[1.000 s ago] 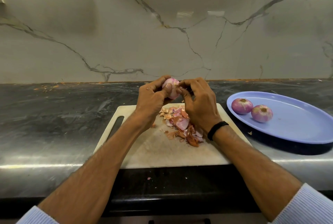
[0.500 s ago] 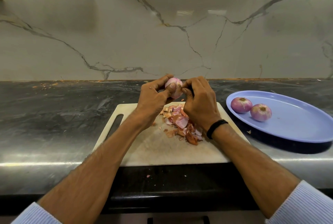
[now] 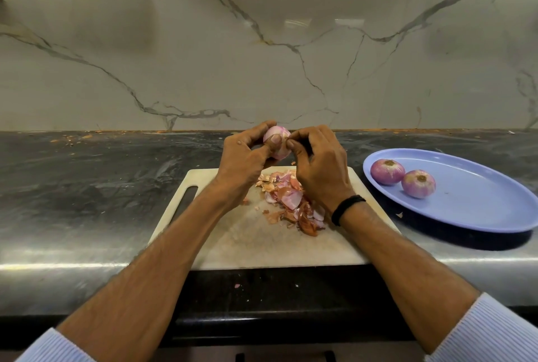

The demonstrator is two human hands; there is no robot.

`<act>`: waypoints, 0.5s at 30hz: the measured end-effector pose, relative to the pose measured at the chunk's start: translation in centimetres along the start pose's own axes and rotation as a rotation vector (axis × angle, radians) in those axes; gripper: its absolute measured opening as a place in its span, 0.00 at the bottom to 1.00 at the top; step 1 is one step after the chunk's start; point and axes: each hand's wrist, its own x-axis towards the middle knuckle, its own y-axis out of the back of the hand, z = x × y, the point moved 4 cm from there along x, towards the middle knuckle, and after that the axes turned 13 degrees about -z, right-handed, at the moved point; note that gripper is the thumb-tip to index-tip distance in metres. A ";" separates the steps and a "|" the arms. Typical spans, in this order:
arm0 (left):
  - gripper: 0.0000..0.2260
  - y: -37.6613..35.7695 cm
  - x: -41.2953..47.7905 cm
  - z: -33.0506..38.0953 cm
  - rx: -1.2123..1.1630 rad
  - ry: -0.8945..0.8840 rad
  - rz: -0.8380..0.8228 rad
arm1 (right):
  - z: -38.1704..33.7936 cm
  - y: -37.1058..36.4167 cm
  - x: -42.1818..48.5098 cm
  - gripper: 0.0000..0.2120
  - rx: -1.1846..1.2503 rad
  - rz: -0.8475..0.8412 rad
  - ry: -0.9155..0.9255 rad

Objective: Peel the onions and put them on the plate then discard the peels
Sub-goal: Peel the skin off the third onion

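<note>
A pink onion (image 3: 280, 145) is held above the far edge of the white cutting board (image 3: 262, 245). My left hand (image 3: 247, 158) grips it, thumb across its front. My right hand (image 3: 317, 164) pinches at the onion's right side with fingertips curled against the skin. A pile of pink and brown peels (image 3: 291, 201) lies on the board under my right hand. Two peeled onions (image 3: 387, 171) (image 3: 418, 183) sit side by side on the left part of the blue oval plate (image 3: 480, 204).
The board lies on a dark stone counter (image 3: 87, 187) with a marble backsplash behind. Small peel scraps lie along the counter's back edge (image 3: 70, 139), near the plate (image 3: 400, 214) and on the dark front ledge (image 3: 237, 285).
Both hands stay around the onion. It has turned slightly in my left hand, and my right fingertips have shifted on its right side.
</note>
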 end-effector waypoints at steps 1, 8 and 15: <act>0.18 0.0 0.0 0.0 0.004 0.002 -0.003 | 0.0 0.0 0.0 0.01 0.000 0.004 0.001; 0.19 -0.7 -0.2 0.5 0.062 -0.016 -0.058 | 0.0 0.2 0.0 0.03 -0.067 -0.019 -0.045; 0.15 -1.2 -0.2 -0.2 -0.088 0.061 -0.048 | -0.4 -0.3 -0.3 0.11 -0.076 -0.087 -0.064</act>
